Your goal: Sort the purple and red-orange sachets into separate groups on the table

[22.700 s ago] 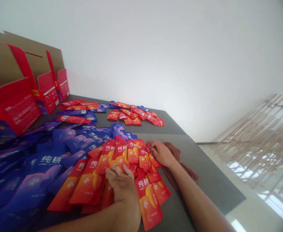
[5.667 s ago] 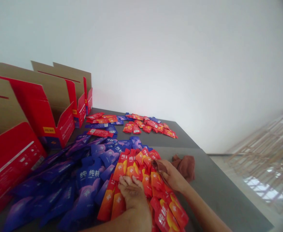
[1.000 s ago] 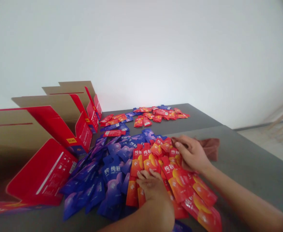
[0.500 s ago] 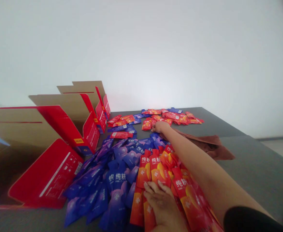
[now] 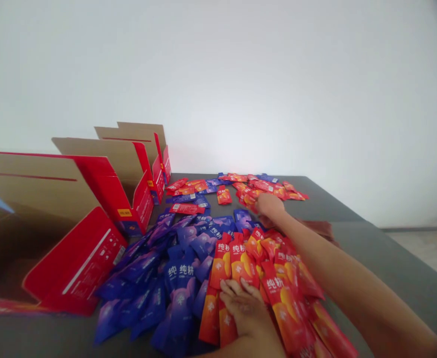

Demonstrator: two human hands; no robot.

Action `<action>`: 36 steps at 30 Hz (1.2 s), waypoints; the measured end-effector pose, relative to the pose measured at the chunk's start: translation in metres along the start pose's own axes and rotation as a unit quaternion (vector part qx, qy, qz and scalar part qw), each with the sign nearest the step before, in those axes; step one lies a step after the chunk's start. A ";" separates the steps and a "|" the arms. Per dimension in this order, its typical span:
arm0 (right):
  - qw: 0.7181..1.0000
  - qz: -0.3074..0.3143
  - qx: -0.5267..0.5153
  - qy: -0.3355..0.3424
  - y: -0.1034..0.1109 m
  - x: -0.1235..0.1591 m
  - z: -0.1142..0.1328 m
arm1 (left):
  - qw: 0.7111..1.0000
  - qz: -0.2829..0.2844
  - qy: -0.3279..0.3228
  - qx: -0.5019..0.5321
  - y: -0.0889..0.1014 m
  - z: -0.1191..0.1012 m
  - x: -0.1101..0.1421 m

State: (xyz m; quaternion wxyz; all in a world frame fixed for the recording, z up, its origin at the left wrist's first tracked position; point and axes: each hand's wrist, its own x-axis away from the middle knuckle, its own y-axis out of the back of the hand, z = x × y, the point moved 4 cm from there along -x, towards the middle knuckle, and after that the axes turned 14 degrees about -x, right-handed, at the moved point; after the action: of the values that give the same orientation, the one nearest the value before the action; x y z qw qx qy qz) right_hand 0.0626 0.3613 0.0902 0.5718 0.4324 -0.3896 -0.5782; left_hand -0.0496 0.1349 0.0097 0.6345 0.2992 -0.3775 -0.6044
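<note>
My left hand (image 5: 246,309) lies flat, fingers spread, on a fanned row of red-orange sachets (image 5: 240,258) at the near edge of the grey table (image 5: 375,258). My right arm stretches far forward. My right hand (image 5: 271,206) is curled at the near edge of a far scatter of red sachets (image 5: 266,185), its fingers closed on a few red sachets (image 5: 248,198). A spread of blue sachets (image 5: 173,271) lies to the left of the red fan.
Three open red-and-brown cardboard display boxes (image 5: 102,199) stand in a row along the left. A brown cloth (image 5: 320,228) lies on the table behind my right forearm. A white wall is behind the table, and floor shows at the right.
My right hand left the near red fan, reached to the far pile, and has now drawn back a little to the right with red sachets. My left hand stayed on the fan.
</note>
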 end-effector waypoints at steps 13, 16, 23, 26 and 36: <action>0.939 0.211 -0.267 0.040 0.003 0.202 -0.031 | 0.999 0.031 -0.001 0.037 0.022 0.022 0.004; 0.964 0.223 -0.125 0.071 0.011 0.208 -0.023 | 1.000 0.010 -0.003 0.026 0.019 0.017 0.004; 0.961 0.049 -0.167 0.216 0.050 0.191 0.017 | 1.000 0.016 0.018 0.003 0.018 0.019 0.002; 0.927 0.091 -0.195 0.307 0.027 0.188 0.035 | 0.999 0.029 0.020 0.014 0.017 0.019 0.000; 0.963 0.035 -0.109 0.245 -0.043 0.174 0.025 | 0.999 0.000 0.049 -0.025 0.002 -0.004 -0.001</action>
State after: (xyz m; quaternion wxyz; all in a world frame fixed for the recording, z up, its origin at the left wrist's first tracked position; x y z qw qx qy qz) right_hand 0.0296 0.1886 0.0481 0.7136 0.4820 -0.1871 -0.4727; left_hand -0.0450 0.1359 0.0094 0.6594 0.3126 -0.3313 -0.5981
